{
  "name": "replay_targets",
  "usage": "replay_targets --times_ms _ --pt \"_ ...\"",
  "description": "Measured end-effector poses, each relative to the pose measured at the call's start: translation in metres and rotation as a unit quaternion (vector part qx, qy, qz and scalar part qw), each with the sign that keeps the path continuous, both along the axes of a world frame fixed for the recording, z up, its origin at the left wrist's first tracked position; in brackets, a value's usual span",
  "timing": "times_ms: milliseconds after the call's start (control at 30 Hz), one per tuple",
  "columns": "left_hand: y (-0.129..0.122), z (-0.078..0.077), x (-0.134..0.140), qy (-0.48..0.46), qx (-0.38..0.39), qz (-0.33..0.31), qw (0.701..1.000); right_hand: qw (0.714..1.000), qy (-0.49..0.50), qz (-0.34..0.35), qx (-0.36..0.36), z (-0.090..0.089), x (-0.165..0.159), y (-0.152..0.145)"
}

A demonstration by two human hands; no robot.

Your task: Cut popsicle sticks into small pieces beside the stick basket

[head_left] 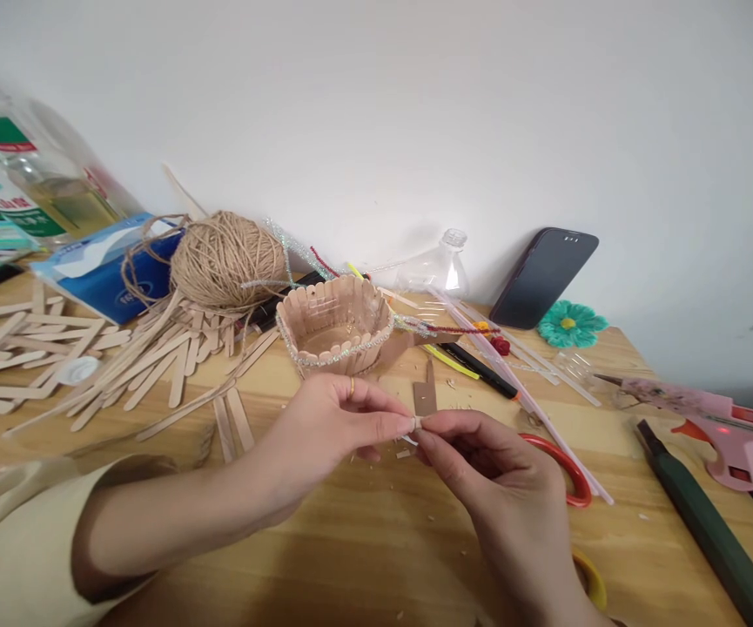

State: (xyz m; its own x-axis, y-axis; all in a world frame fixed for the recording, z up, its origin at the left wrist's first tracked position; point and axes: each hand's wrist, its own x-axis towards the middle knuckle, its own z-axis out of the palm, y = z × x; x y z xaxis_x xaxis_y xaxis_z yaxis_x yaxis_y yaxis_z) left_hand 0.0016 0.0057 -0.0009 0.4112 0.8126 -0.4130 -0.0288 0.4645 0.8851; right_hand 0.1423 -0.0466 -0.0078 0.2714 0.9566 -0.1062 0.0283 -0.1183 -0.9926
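Across the grained wooden table (pixel 376 540), a basket (pixel 314 306) of round-tipped sticks wears a glittery tinsel band (pixel 337 355), near a coarse twine ball (pixel 229 261). Just on your side of the basket, your left hand (pixel 343 414) and right hand (pixel 507 466) pinch a tiny pale piece (pixel 416 423), thumbs and forefingers nearly closed; its shape is mostly hidden.

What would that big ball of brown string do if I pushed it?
The ball of string would probably roll, because it looks round. It might squash a little, since it's wound from strands. Pushed left, it could bump the blue packet close beside it.
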Motion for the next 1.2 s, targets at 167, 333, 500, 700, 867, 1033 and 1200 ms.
replay_targets --times_ms 167,333,500,700,867,1033,1200 --pt "-0.001 0.001 -0.001 -0.013 -0.015 0.000 1.000 1.000 0.005 0.002 0.003 -0.001 0.000 0.000" --pt "-0.003 0.000 0.000 -0.019 -0.014 0.014 1.000 1.000 -0.002 0.000 0.014 -0.001 -0.001 0.000" --pt "-0.005 0.000 0.000 -0.017 -0.018 0.021 0.999 1.000 -0.021 0.003 0.015 -0.001 -0.002 0.000" --pt "-0.004 -0.001 -0.002 -0.009 -0.031 0.007 0.999 1.000 -0.026 0.011 0.013 -0.002 0.000 0.001" --pt "0.001 0.001 -0.004 0.006 -0.035 -0.016 0.999 1.000 -0.011 0.016 -0.003 -0.001 0.002 0.002" --pt "0.006 0.003 -0.004 0.042 0.005 -0.047 0.998 0.999 0.000 0.025 -0.020 0.000 0.002 0.002" --pt "0.006 0.003 -0.003 0.090 0.033 -0.048 0.994 0.999 -0.023 0.041 -0.008 -0.002 0.001 0.002"
